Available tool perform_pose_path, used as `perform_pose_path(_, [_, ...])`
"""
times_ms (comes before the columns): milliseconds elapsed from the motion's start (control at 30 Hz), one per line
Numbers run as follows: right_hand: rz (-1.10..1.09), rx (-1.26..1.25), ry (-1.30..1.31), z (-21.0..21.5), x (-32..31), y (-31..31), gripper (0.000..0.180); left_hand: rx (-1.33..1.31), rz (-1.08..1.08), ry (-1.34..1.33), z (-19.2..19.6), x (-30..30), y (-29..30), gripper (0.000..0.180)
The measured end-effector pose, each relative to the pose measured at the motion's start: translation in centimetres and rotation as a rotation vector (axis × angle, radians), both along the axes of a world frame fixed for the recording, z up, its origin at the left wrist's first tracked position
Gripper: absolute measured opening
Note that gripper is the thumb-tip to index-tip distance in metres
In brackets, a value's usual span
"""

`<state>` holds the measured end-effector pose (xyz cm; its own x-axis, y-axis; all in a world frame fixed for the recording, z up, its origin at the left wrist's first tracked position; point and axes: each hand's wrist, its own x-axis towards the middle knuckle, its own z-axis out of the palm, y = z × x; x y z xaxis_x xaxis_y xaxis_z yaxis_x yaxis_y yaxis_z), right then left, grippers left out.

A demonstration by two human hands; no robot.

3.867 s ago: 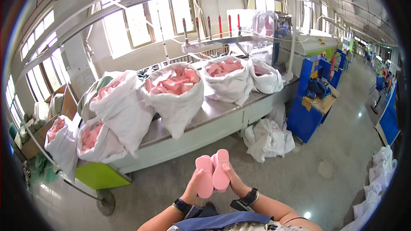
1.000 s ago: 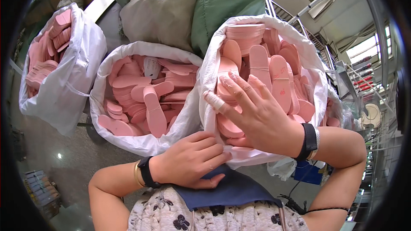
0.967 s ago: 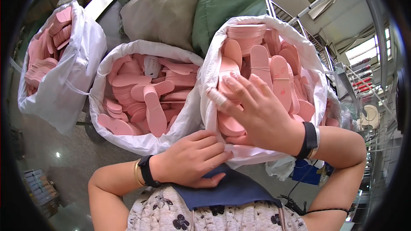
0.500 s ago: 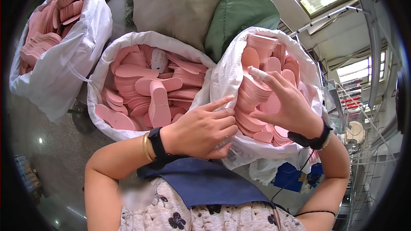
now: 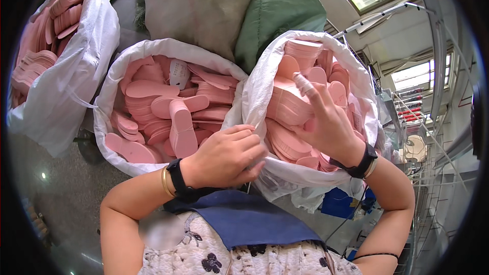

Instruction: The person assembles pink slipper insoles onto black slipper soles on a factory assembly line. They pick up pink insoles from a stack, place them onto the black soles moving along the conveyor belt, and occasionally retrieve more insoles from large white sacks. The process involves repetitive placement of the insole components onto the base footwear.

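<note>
My left hand (image 5: 224,157) hovers over the near rims of two white sacks, its fingers curled in and its tips slightly blurred. No object shows in it. At the right sack (image 5: 254,91), my right hand (image 5: 331,127) reaches in with thumb and forefinger spread; white wrapping covers the forefinger's tip. Beside those fingers lies a stack of pink insoles (image 5: 288,103). Whether the hand presses on the stack I cannot tell, and its other fingers are partly hidden. More pink insoles (image 5: 153,91) in bundles fill the middle sack (image 5: 108,114).
A third white sack (image 5: 76,66) of pink insoles stands at far left. Behind the sacks rise a bulging grey-beige sack (image 5: 198,10) and a green sack (image 5: 280,12). A white tag (image 5: 179,74) lies in the middle sack. Metal racking (image 5: 433,193) stands at right.
My left hand has drawn back from the right sack's rim and its fingers have curled in. The right hand stays by the insole stack. The whole view has shifted slightly.
</note>
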<state>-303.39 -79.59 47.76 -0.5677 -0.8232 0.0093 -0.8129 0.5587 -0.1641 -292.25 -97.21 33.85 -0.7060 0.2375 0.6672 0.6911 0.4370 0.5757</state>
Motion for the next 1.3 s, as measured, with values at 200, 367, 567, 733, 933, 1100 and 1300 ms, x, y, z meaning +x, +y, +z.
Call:
perform_pose_path(200, [0.011,-0.175,-0.164,1.2,-3.5,-1.2,0.064,0.057,0.315,-0.233,3.7,-4.6,0.7,0.067])
perform_pose_path(367, [0.095,-0.205,-0.152,2.3,-5.3,-2.6,0.073,-0.015,0.414,0.01,3.3,-10.5,1.4,0.086])
perform_pose_path(567, [0.012,-0.229,-0.02,2.0,-0.8,1.3,0.067,0.138,0.306,0.082,0.2,-10.6,0.6,0.045])
perform_pose_path(733, [0.058,0.077,-0.088,0.1,5.1,4.7,0.052,-0.59,0.729,0.559,2.6,-4.5,0.8,0.02])
perform_pose_path(933, [0.086,-0.038,-0.117,-2.1,5.3,6.5,0.052,0.47,0.075,-0.058,8.6,3.0,-0.9,0.058])
perform_pose_path(1100, [0.108,0.024,-0.314,0.1,3.4,6.8,0.061,0.575,-0.507,-0.846,2.3,3.7,-4.1,0.088])
perform_pose_path(1300, [0.202,0.146,-0.021,-1.7,4.4,6.5,0.073,-0.006,-0.358,-0.279,3.7,1.2,1.7,0.083])
